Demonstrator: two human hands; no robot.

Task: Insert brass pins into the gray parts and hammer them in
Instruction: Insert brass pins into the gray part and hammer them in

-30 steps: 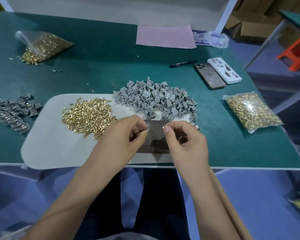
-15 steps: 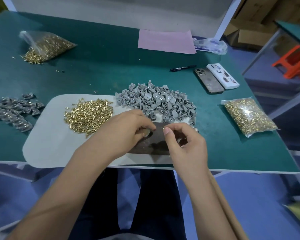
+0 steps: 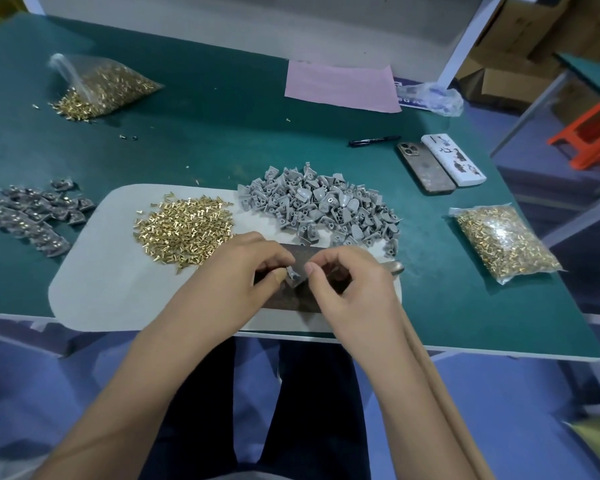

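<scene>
Your left hand (image 3: 246,268) pinches a gray part (image 3: 294,276) over the dark metal plate (image 3: 291,296); your right hand (image 3: 350,289) curls its fingertips beside it, grip unclear. Just beyond: loose brass pins (image 3: 184,228) far-left, gray parts pile (image 3: 321,209) far-right.

a pink sheet of paper (image 3: 342,86) lay at the upper middle of the frame on the green table (image 3: 205,98). right of it sat a crumpled clear plastic bag (image 3: 433,97). lower, a black pen (image 3: 374,141), a brown phone (image 3: 425,167) and a white rectangular case (image 3: 456,159) lay side by side. an orange plastic stool (image 3: 589,135) stood at the right edge.
</scene>
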